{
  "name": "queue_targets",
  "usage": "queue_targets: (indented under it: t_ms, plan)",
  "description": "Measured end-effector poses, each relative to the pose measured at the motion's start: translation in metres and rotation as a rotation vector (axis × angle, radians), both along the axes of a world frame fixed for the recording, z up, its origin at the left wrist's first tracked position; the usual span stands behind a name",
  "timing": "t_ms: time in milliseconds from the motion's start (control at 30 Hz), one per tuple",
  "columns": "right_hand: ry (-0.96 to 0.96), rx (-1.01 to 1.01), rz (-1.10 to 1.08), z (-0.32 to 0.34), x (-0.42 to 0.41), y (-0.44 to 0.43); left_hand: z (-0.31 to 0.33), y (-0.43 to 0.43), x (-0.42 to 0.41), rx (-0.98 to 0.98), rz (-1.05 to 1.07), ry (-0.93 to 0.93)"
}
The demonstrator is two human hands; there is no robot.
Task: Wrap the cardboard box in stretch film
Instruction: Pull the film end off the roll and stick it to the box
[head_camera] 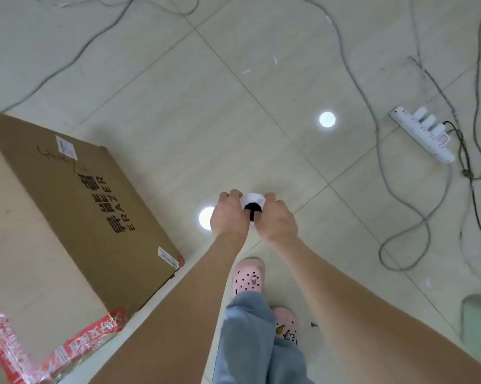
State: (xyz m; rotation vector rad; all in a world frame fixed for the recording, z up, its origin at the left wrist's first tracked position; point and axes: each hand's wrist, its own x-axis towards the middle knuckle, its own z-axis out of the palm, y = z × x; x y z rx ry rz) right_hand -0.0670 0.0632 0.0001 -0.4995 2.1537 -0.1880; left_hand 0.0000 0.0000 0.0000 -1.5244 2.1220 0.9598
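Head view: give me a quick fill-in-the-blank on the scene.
The left hand and right hand hold the roll, whose core is ____.
The box stands to the hands' ____.
The tape on the box is ____.
Missing: black; left; red.

Tiled floor (233,120) under cardboard box (67,203), cables (376,131), power strip (422,134)

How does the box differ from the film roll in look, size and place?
The box is brown with flat printed sides; the roll is white and round with a dark core. The box is far larger than the roll. The box stands on the floor, untouched; the roll is gripped by the left hand and right hand.
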Motion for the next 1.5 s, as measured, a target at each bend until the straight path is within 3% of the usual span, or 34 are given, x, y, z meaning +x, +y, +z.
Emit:
queue_targets:
  t_ms: [233, 533, 1100, 1500]
  plan:
    - [-0.017, -0.036, -0.170, -0.013, 0.002, 0.001, -0.009, 0.001, 0.003, 0.057, 0.176, 0.016]
    - [-0.041, -0.010, -0.174, -0.010, 0.025, 0.040, -0.002, 0.037, 0.029, 0.053, 0.166, 0.025]
    - [-0.019, -0.054, -0.018, 0.029, 0.085, 0.111, 0.040, 0.117, 0.096, 0.025, 0.301, 0.016]
    - [0.035, -0.044, 0.032, 0.006, 0.128, 0.129, 0.008, 0.139, 0.142, 0.040, 0.428, 0.083]
